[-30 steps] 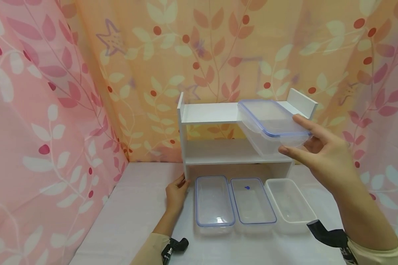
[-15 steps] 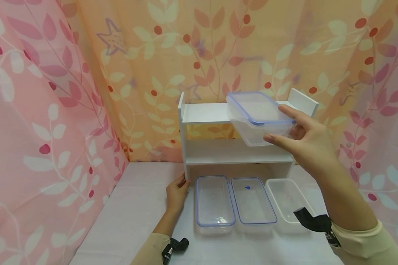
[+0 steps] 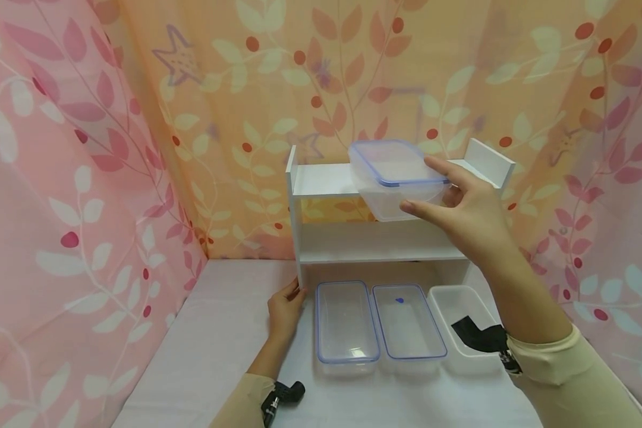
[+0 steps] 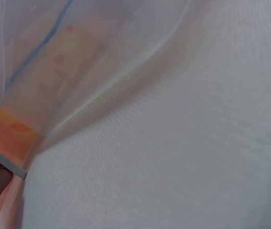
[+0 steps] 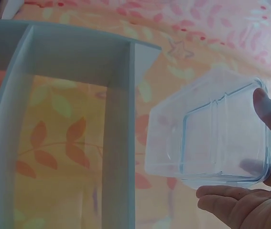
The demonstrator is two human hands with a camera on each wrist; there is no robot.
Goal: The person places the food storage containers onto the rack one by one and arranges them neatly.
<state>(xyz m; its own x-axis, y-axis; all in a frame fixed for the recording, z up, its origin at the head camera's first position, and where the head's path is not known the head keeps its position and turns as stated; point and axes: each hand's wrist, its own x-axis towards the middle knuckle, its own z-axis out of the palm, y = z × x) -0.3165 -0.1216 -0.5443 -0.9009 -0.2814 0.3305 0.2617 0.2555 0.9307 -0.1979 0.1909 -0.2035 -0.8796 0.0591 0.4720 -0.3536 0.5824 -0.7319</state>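
A clear plastic food container (image 3: 398, 196) with a blue-rimmed lid (image 3: 401, 160) is held up by my right hand (image 3: 462, 208), thumb low on its near side and fingers along the lid's right edge. It overlaps the white shelf unit (image 3: 353, 252) at the top board (image 3: 321, 180). From the right wrist, the container (image 5: 207, 133) stands apart from the shelf's top end (image 5: 131, 109), with my fingers (image 5: 226, 200) around its near end. My left hand (image 3: 285, 312) grips the unit's left side panel near its foot; the left wrist view shows fingertips on both faces of the panel (image 4: 4, 160).
On the white-covered table (image 3: 219, 356), before the unit, stand two lidded containers, a left one (image 3: 346, 324) and a middle one (image 3: 409, 327) with a blue mark. An open container (image 3: 465, 303) stands at their right. Patterned curtains (image 3: 235, 89) hang behind and beside.
My right hand has carried the food container leftward and up, across the front of the shelf's top board. My left hand keeps its grip on the side panel.
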